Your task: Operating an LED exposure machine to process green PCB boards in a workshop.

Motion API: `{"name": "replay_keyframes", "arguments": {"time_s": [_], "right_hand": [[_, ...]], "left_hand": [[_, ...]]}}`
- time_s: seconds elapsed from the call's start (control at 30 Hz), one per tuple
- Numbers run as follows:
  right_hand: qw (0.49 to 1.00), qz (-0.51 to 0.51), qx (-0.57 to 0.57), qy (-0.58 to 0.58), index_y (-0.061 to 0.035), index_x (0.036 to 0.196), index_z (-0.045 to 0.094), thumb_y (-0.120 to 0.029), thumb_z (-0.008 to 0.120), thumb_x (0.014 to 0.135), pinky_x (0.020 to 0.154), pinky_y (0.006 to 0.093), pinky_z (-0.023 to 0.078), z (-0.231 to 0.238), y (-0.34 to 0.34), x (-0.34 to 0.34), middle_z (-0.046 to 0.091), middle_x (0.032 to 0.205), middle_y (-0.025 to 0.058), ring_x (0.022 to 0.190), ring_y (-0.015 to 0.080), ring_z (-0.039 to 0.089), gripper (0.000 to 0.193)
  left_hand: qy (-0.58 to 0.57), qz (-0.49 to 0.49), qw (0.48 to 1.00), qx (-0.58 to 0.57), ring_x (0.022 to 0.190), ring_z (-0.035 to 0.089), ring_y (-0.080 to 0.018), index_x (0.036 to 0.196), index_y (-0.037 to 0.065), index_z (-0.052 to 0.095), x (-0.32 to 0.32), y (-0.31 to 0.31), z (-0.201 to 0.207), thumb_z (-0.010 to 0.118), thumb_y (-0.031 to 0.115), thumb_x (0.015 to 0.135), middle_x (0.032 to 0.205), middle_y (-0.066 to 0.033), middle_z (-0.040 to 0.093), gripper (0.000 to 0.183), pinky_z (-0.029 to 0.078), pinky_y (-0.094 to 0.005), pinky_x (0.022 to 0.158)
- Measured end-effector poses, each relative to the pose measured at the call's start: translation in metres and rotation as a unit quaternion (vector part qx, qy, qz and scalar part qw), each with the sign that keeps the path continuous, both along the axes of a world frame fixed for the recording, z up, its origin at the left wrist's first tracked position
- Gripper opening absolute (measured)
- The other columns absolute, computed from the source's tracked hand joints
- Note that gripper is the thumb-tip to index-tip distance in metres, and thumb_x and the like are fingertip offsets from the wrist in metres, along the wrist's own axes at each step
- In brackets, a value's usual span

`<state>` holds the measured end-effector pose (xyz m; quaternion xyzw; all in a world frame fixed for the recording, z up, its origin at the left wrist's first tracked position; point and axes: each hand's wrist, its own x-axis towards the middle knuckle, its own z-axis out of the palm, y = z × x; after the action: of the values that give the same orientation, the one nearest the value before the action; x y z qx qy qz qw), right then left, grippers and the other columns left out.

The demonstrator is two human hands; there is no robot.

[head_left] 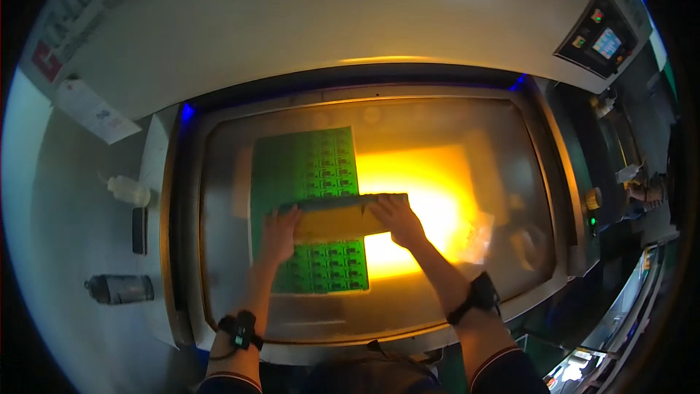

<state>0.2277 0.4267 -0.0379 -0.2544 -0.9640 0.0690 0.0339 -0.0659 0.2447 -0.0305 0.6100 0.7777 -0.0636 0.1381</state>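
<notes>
A green circuit board panel [310, 168] lies flat on the glass bed [467, 138] of a large exposure machine, lit yellow from below. Across the panel's middle lies a long flat dark bar or wiper [343, 204]. My left hand [278, 233] presses on the bar's left end, fingers spread over the panel. My right hand [397, 220] presses on the bar's right end, beside the bright yellow glow. Both wrists wear dark bands.
The machine's raised lid [328, 22] arches over the bed, with a control panel and small screen [601, 33] at upper right. On the grey ledge at left stand a white squeeze bottle [127, 190], a dark flat device [138, 230] and a dark bottle [120, 288].
</notes>
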Motion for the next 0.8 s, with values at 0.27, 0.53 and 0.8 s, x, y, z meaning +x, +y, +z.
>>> {"name": "replay_keyframes", "arguments": {"time_s": [0.27, 0.53, 0.8], "right_hand": [[1.0, -0.02, 0.006, -0.005, -0.0237, 0.143, 0.044, -0.007, 0.056, 0.088, 0.112, 0.0515, 0.034, -0.028, 0.211, -0.135, 0.049, 0.146, 0.0061, 0.134, 0.0318, 0.045, 0.059], [0.994, -0.023, 0.094, 0.058, -0.0273, 0.14, 0.05, -0.004, 0.059, 0.08, 0.106, 0.0494, 0.041, -0.054, 0.244, -0.16, 0.051, 0.144, 0.0042, 0.128, 0.0302, 0.05, 0.065], [0.998, -0.003, 0.063, 0.019, -0.0241, 0.138, 0.049, -0.004, 0.059, 0.079, 0.101, 0.0509, 0.041, -0.027, 0.085, -0.07, 0.054, 0.137, 0.0078, 0.123, 0.0326, 0.05, 0.063]], "left_hand": [[0.009, -0.02, 0.99, 0.137, 0.131, 0.046, -0.0397, 0.142, 0.015, 0.046, -0.144, 0.201, -0.027, 0.06, -0.007, 0.074, 0.147, -0.0088, 0.047, 0.073, 0.031, -0.0571, 0.111], [0.045, -0.016, 0.984, 0.171, 0.127, 0.046, -0.0407, 0.138, 0.013, 0.049, -0.161, 0.243, -0.007, 0.06, -0.003, 0.076, 0.137, -0.011, 0.055, 0.065, 0.031, -0.0551, 0.112], [-0.015, -0.009, 0.998, 0.053, 0.134, 0.039, -0.0422, 0.141, 0.014, 0.046, -0.077, 0.087, -0.007, 0.066, -0.002, 0.07, 0.145, -0.0065, 0.047, 0.075, 0.031, -0.0562, 0.112]]}}
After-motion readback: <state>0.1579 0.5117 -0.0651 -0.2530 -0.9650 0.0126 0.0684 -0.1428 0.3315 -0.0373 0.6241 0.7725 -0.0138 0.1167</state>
